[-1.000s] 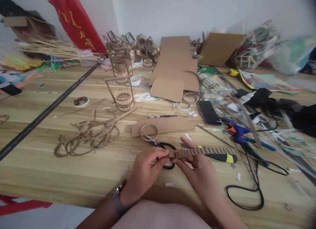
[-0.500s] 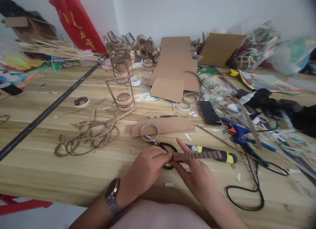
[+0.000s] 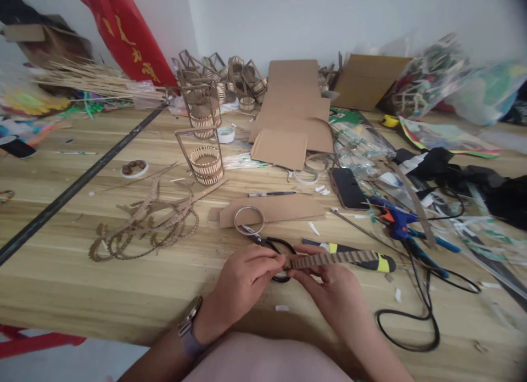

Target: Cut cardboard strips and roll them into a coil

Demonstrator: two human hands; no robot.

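Observation:
A corrugated cardboard strip point(image 3: 341, 258) is held between my two hands above the table's front. My left hand point(image 3: 249, 280) pinches its left end with thumb and fingers. Close beside it, my right hand point(image 3: 331, 286) is closed on the same strip, which sticks out to the right past the fingers. Under the hands lie scissors point(image 3: 284, 245) with black handles, partly hidden. A ring point(image 3: 250, 221) rests over the scissor blades and a flat cardboard piece point(image 3: 284, 209). Behind the right hand lies a black and yellow utility knife point(image 3: 381, 262), partly covered by the strip.
Tangled corrugated strips point(image 3: 152, 228) lie left, near a small handled basket point(image 3: 207, 165). A blue glue gun point(image 3: 397, 220) with a black cord point(image 3: 430, 338) and a phone point(image 3: 349, 188) are on the right. More baskets and cardboard sheets point(image 3: 290, 102) stand at the back.
My right index finger, raised before, has come down onto the strip. The strip's right part has turned slightly, showing its ridges more clearly. My left hand keeps its pinch.

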